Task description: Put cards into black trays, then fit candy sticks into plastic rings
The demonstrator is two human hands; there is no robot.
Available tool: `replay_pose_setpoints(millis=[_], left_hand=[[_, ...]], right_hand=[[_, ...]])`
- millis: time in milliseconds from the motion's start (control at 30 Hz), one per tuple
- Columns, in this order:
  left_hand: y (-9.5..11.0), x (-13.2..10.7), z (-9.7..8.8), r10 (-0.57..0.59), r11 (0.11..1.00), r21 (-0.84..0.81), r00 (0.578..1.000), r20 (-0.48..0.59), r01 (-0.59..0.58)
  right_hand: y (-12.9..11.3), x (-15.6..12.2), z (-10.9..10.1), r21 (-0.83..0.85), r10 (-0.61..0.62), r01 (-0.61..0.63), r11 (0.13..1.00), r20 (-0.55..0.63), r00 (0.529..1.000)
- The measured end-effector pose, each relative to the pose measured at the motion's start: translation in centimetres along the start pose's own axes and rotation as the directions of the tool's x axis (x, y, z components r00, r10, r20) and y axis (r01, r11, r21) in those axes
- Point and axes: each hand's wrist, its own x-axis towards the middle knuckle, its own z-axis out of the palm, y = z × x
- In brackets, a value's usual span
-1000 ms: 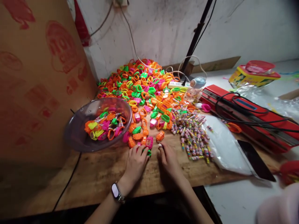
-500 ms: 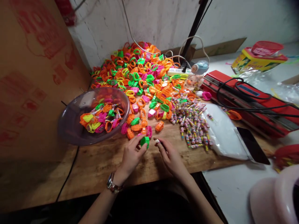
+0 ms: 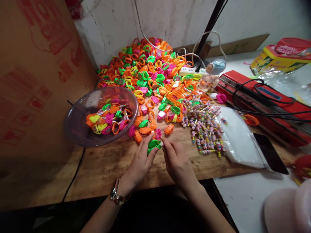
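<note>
My left hand (image 3: 141, 161) pinches a green toy watch (image 3: 154, 145) just above the wooden table (image 3: 102, 171). My right hand (image 3: 177, 160) is closed with its fingertips against the watch's right end, holding a small candy stick I can barely see. A big heap of orange, green and pink toy watches (image 3: 150, 74) lies behind. A spread of wrapped candy sticks (image 3: 204, 126) sits to the right. A clear purple bowl (image 3: 80, 129) at the left holds several watches.
A red heat sealer (image 3: 267, 103) with black cable lies at the right, a dark phone (image 3: 269, 152) and clear plastic bags (image 3: 238, 139) in front of it. A cardboard panel (image 3: 36, 81) stands left. A yellow box (image 3: 279, 61) sits far right.
My left hand picked the green watch up off the table and my right hand came in to meet it. The view shifted slightly.
</note>
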Motion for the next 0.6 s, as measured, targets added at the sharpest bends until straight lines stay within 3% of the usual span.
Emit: replay_pose_setpoints(millis=[233, 600], left_hand=[[0.4, -0.1, -0.5, 0.071, 0.985, 0.156, 0.997, -0.022, -0.067], [0.5, -0.3, -1.0, 0.097, 0.956, 0.279, 0.995, -0.004, -0.092]], right_hand=[[-0.1, -0.3, -0.2, -0.077, 0.034, -0.028, 0.997, 0.078, 0.996], [-0.4, 0.7, 0.0, -0.229, -0.077, 0.099, 0.968, 0.102, 0.992]])
